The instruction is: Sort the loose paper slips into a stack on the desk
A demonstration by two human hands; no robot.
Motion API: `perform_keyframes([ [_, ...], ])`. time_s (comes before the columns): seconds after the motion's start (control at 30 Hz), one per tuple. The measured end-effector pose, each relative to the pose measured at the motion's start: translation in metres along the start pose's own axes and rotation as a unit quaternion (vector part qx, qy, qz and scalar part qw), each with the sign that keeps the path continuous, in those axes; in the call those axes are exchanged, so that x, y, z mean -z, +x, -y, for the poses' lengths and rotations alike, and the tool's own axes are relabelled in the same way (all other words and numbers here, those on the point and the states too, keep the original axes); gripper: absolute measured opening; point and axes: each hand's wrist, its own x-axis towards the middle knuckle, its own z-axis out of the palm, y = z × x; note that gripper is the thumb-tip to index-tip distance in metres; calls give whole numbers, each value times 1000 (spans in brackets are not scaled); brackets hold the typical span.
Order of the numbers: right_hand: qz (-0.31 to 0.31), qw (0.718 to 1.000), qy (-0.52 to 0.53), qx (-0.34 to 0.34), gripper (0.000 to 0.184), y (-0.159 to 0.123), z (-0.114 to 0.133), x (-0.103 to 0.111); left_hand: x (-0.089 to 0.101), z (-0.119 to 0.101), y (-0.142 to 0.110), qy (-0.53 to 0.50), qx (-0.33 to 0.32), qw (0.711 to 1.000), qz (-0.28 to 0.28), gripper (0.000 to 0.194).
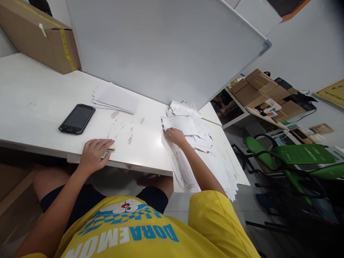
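The head view shows two bare hands at a white table (pixel 150 143). The right hand (pixel 176 137) is at the near left corner of a sheet (pixel 181 124) on top of an untidy paper pile (pixel 202 143), its fingers bent and close together. Whether they pinch that corner or only press on it, the view does not tell. The left hand (pixel 94 154) lies at the table's near edge, fingers curved over, thumb set apart, with a small pale thing (pixel 111 148) at the fingertips; how firmly it is held cannot be told.

The step in hand looks like handling the top sheet at its corner. Lifting it would call for a pinch on that layer alone, since other sheets lie askew beneath and could drag along. Using the small thing would first call for a sure hold, as it sits close to the edge.

A neater stack (pixel 116 98) lies beyond the left hand, just beside a phone (pixel 77 119). A whiteboard (pixel 161 50) stands behind.
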Motion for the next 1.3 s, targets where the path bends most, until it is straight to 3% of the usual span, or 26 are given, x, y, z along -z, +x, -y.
perform_keyframes([
  [0.23,22,999,-7,-30,34,1,8,2,-2,-2,2,-9,1,1000,-2,49],
  [0.37,33,998,-3,-45,51,-4,7,8,-3,0,1,-8,3,1000,4,49],
  [0.5,9,997,3,-77,63,-19,14,29,-4,1,-5,21,2,1000,-2,57],
  [0.6,-46,996,17,-69,64,-49,46,54,-4,-13,-10,64,-74,993,-67,61],
  [0.7,-52,997,57,13,64,-92,104,75,-7,-50,-9,27,-186,977,-102,64],
  [0.77,-30,987,110,111,62,-119,141,83,-11,-79,-5,-24,-145,983,-111,75],
  [0.87,39,945,212,245,48,-141,167,87,-18,-103,3,-116,-79,990,-29,65],
  [0.9,66,932,241,262,42,-141,163,87,-21,-103,5,-135,-86,987,6,58],
  [0.97,90,928,281,226,35,-132,139,86,-25,-97,6,-149,-130,979,50,49],
  [1.0,80,936,294,175,35,-122,120,85,-26,-92,5,-150,-155,975,58,48],
  [1.07,-1,954,300,20,39,-95,73,80,-30,-81,1,-160,-192,966,60,48],
  [1.17,-134,938,229,-222,47,-48,1,63,-36,-73,-4,-178,-209,960,50,50],
  [1.23,-117,910,185,-352,53,-21,-35,47,-39,-72,-5,-169,-214,960,61,53],
  [1.3,-96,905,174,-375,48,-3,-57,34,-39,-73,-5,-142,-212,963,85,59],
])
